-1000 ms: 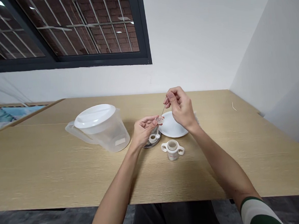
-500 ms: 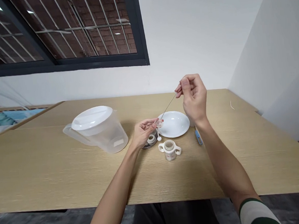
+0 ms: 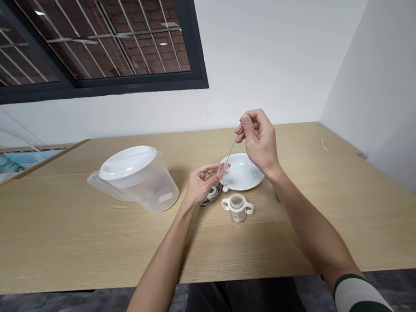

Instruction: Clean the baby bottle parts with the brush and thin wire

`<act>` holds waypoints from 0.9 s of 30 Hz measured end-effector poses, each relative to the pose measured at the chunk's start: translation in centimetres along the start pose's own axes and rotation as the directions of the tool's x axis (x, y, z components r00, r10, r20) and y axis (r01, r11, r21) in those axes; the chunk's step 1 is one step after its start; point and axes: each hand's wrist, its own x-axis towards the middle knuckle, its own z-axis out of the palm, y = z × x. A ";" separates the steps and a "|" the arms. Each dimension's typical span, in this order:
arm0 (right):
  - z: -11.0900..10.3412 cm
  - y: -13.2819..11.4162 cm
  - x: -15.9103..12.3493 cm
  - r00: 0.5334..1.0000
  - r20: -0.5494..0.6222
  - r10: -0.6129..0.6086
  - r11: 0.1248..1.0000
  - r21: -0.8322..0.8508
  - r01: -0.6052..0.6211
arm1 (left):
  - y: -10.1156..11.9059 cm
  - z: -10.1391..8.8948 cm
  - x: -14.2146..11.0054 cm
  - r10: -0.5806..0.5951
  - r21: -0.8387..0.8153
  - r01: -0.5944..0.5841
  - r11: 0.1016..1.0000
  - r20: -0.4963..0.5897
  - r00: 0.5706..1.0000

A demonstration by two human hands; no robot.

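Pinching thin rod (image 3: 232,145) in right fingers (image 3: 248,124) | slanting down-left to clear round piece (image 3: 224,171) | pinched in left fingers (image 3: 215,178)

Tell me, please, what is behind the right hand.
Behind the right hand, parts of the white plate, tabletop and pale wall show. The hand covers the plate's upper right edge and anything else directly behind.

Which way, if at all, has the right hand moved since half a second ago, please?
Yes: against the window frame, the right hand has shifted leftward and slightly lower in the view.
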 end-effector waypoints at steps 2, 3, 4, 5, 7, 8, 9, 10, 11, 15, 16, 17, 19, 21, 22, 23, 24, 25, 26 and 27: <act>0.0 0.0 -0.1 1.000 0.017 -0.002 1.000 -0.006 0.002 | 0.0 0.0 0.0 -0.004 -0.013 0.004 1.000 -0.015 1.000; 0.0 -0.1 -0.1 0.999 0.035 -0.008 1.000 -0.016 0.009 | -0.1 -0.1 0.1 0.000 -0.022 -0.001 1.000 -0.029 1.000; 0.0 -0.2 -0.2 0.998 0.059 -0.014 0.999 -0.030 0.016 | -0.1 -0.1 0.1 0.008 -0.034 -0.010 0.999 -0.047 0.999; 0.1 -0.3 -0.3 0.996 0.087 -0.020 0.999 -0.046 0.024 | -0.1 -0.1 0.1 0.018 -0.046 -0.022 0.999 -0.067 0.998; 0.5 -0.2 -0.5 0.989 0.147 -0.025 0.996 -0.085 0.038 | 0.0 0.0 0.2 0.033 -0.074 -0.041 0.996 -0.109 0.993; 0.8 -0.1 -0.6 0.984 0.175 -0.027 0.993 -0.109 0.047 | 0.0 0.0 0.2 0.034 -0.090 -0.046 0.995 -0.130 0.991; 1.1 0.1 -0.8 0.980 0.199 -0.029 0.989 -0.137 0.057 | 0.1 0.2 0.2 0.033 -0.107 -0.049 0.993 -0.150 0.988; 1.5 0.4 -1.0 0.975 0.220 -0.031 0.983 -0.168 0.069 | 0.2 0.3 0.3 0.032 -0.122 -0.053 0.991 -0.169 0.985; 1.9 0.7 -1.2 0.970 0.242 -0.035 0.976 -0.200 0.085 | 0.3 0.4 0.3 0.030 -0.135 -0.056 0.989 -0.187 0.982; 3.4 2.4 -2.2 0.920 0.390 -0.029 0.943 -0.295 0.155 | 0.4 0.5 0.5 0.038 -0.178 -0.086 0.980 -0.257 0.966; 3.7 2.8 -2.5 0.905 0.425 -0.018 0.938 -0.307 0.162 | 0.3 0.5 0.6 0.045 -0.192 -0.100 0.976 -0.275 0.960; 3.9 3.0 -2.7 0.893 0.450 -0.007 0.935 -0.315 0.166 | 0.3 0.4 0.7 0.052 -0.207 -0.117 0.971 -0.292 0.955; 4.1 3.2 -2.9 0.887 0.462 0.001 0.931 -0.323 0.167 | 0.2 0.2 0.9 0.072 -0.224 -0.148 0.963 -0.315 0.946; 4.0 3.0 -2.9 0.898 0.441 -0.008 0.936 -0.313 0.162 | 0.2 -0.1 1.0 0.088 -0.211 -0.159 0.965 -0.312 0.946; 3.9 2.8 -2.9 0.908 0.420 -0.007 0.944 -0.296 0.144 | 0.2 -0.2 0.9 0.095 -0.191 -0.157 0.969 -0.297 0.950; 3.8 2.6 -2.8 0.919 0.394 0.002 0.956 -0.269 0.114 | 0.3 -0.2 0.9 0.098 -0.163 -0.146 0.976 -0.273 0.957; 3.6 2.3 -2.7 0.931 0.366 0.016 0.970 -0.233 0.075 | 0.4 -0.3 0.8 0.094 -0.127 -0.127 0.984 -0.240 0.966; 3.4 2.1 -2.6 0.941 0.337 0.034 0.980 -0.194 0.034 | 0.5 -0.4 0.8 0.085 -0.089 -0.105 0.990 -0.205 0.975; 3.3 1.8 -2.4 0.950 0.308 0.049 0.988 -0.156 -0.001 | 0.6 -0.4 0.7 0.077 -0.054 -0.087 0.995 -0.175 0.982; 3.1 1.6 -2.3 0.958 0.280 0.058 0.992 -0.125 -0.024 | 0.7 -0.4 0.6 0.070 -0.026 -0.075 0.997 -0.153 0.986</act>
